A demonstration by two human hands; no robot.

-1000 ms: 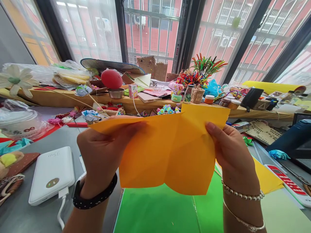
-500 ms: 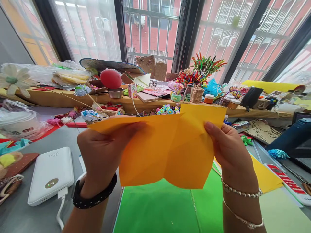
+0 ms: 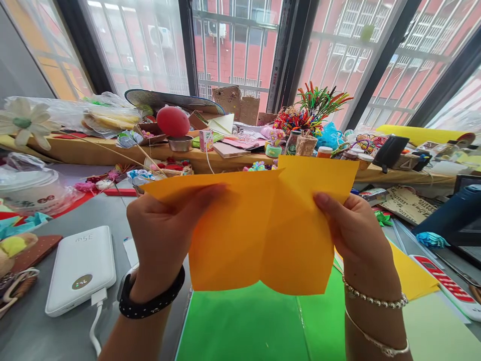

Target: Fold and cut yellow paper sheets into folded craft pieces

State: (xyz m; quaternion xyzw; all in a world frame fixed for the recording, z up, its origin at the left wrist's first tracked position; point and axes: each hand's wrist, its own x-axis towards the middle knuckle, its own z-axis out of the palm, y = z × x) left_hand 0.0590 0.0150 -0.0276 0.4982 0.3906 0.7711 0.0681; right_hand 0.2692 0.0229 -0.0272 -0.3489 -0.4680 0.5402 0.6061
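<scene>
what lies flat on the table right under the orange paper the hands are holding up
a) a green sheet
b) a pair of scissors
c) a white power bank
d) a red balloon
a: a green sheet spreads on the table directly below the orange paper, which the left hand and right hand hold raised by its sides.
</scene>
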